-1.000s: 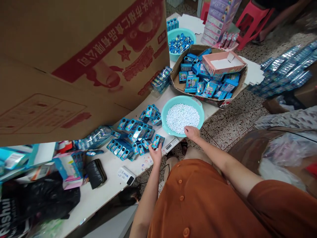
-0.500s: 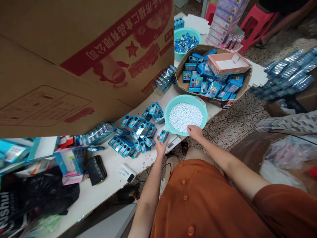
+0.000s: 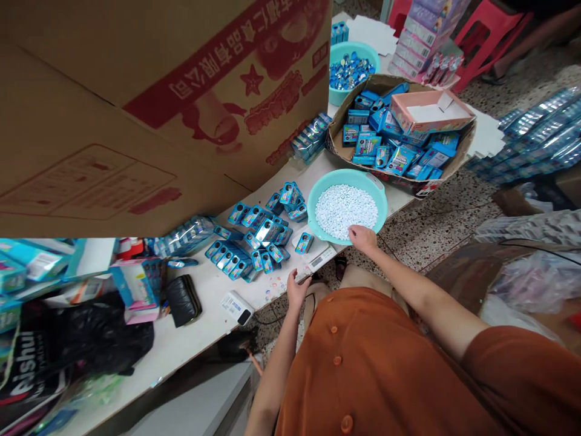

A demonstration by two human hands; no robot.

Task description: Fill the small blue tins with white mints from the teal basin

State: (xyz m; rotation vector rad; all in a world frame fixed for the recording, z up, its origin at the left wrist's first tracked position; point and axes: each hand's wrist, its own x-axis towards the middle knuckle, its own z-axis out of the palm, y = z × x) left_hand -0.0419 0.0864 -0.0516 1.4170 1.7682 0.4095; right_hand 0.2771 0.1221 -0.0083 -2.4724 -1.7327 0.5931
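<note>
Sm. white pellets (image 3: 345, 207) in teal bowl (image 3: 336, 178), L grip (image 3: 300, 280) spread, R grip (image 3: 361, 237) unclear

Head cam looks fwd & down over tbl (image 3: 181, 345).

The bowl (image 3: 342, 177) is coloured minty green, its bits (image 3: 347, 209) white. The little boxes (image 3: 267, 232) are printed blue with dark spots. The big brown box (image 3: 136, 60) is marked with a red stripe (image 3: 157, 109) and star (image 3: 251, 80). The shirt (image 3: 381, 357) is coloured rusty orange.
</note>
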